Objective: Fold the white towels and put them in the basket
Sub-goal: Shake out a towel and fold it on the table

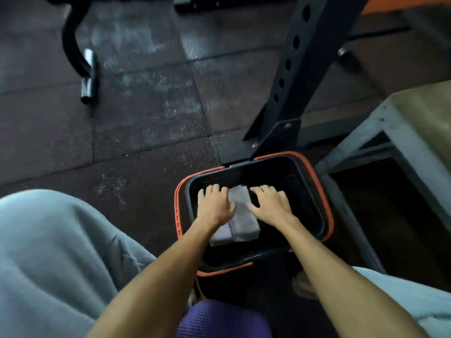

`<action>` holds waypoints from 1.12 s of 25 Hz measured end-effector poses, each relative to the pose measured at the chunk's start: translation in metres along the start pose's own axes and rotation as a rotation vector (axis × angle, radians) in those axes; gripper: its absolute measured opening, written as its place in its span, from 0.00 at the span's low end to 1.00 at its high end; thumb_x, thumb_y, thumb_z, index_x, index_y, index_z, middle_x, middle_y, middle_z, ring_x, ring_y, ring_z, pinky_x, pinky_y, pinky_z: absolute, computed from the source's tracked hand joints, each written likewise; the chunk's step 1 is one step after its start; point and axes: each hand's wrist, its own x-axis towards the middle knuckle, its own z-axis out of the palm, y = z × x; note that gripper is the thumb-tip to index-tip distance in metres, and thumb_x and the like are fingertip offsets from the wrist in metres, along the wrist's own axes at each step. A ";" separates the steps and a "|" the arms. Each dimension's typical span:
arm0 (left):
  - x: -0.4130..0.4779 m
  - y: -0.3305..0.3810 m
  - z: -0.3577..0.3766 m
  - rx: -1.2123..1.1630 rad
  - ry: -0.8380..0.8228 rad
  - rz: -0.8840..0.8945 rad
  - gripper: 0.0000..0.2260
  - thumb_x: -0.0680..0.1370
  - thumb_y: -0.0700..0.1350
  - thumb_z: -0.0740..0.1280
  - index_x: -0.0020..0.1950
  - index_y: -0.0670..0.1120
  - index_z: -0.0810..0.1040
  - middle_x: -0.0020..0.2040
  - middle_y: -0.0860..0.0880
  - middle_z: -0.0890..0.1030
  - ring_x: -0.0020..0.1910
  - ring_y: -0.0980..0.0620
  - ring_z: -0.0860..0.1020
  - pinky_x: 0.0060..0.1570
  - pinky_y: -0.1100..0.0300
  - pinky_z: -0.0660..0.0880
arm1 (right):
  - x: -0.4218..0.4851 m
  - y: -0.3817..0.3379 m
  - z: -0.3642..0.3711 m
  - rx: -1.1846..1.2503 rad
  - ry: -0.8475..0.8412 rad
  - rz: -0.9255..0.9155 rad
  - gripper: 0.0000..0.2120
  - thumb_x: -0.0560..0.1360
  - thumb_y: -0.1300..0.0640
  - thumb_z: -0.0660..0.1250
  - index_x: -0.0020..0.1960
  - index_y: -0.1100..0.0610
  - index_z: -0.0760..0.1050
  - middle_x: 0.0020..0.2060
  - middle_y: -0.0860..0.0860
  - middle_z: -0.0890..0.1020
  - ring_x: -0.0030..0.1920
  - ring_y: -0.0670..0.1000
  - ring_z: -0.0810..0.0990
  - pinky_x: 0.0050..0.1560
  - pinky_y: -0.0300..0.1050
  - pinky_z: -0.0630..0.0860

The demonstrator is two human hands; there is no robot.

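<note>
Towels [244, 217] | inside basket [179, 211] | left hand [214, 206], right hand [271, 204] resting on top

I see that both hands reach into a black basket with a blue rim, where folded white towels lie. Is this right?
Not quite: the rim is orange, not blue, as the head view shows. The rest holds: the left hand and the right hand reach into the black basket, where folded white towels lie.

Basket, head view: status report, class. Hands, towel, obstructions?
Left hand and right hand open, pressing folded white towel. Towel inside basket. Nothing in the way.
</note>
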 end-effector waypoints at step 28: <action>-0.251 0.409 -0.195 0.251 0.079 1.261 0.21 0.76 0.56 0.60 0.66 0.46 0.72 0.64 0.45 0.75 0.61 0.44 0.75 0.54 0.50 0.72 | -0.536 0.164 -0.171 0.227 0.351 1.193 0.15 0.74 0.41 0.61 0.54 0.48 0.77 0.50 0.48 0.81 0.50 0.51 0.79 0.48 0.46 0.75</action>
